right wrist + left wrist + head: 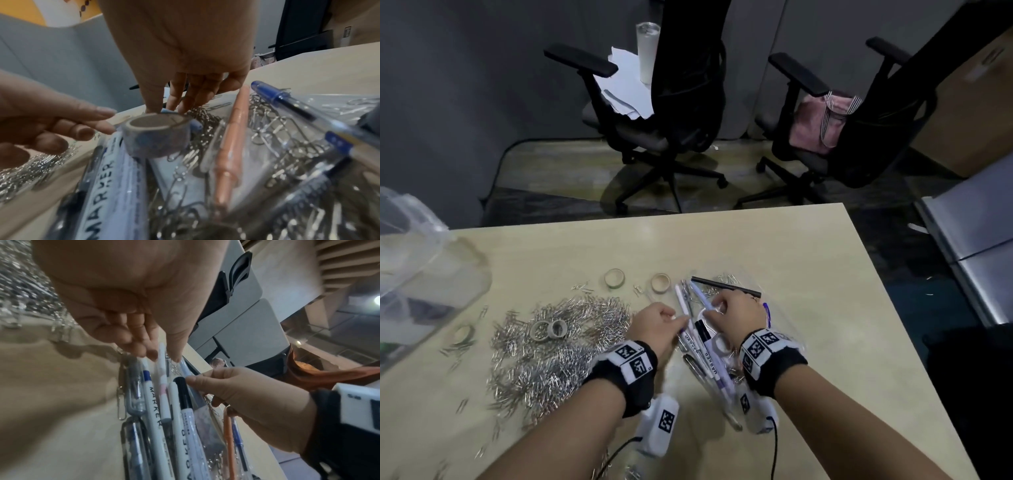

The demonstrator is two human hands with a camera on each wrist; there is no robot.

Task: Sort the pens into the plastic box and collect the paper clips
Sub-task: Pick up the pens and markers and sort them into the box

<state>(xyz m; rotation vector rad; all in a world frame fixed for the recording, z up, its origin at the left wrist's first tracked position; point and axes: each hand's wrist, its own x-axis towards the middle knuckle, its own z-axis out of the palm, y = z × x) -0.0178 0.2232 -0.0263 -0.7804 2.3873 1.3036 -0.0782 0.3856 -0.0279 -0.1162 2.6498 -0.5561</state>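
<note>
Both forearms enter from the near edge, each wearing a black wristband point(626, 370) with printed markers. The left hand point(657, 325) reaches over the near-centre of the table point(791, 246); its thumb and fingertips point(151, 352) pinch the end of a slim white pen point(163, 369). The right hand point(736, 310) sits just to the right, fingers curled, pinching a pale blue pen point(185, 369) at its upper end.

Both hands work inside a clear plastic box point(774, 308) (its walls are hard to trace). The box holds a bundle of pens point(705, 349), including a white one lettered MARKER point(153, 405), a black-capped one point(184, 391), an orange one point(230, 141) and a blue-capped one point(273, 94). Loose paper clips point(267, 123) and a roll of tape point(158, 136) also lie in the box.

A large heap of paper clips point(558, 339) covers the table to the left, with two tape rolls point(549, 329) lying on it. Two further rolls point(614, 278) stand at the far side. A black stick point(726, 287) lies across the far edge of the box.
</note>
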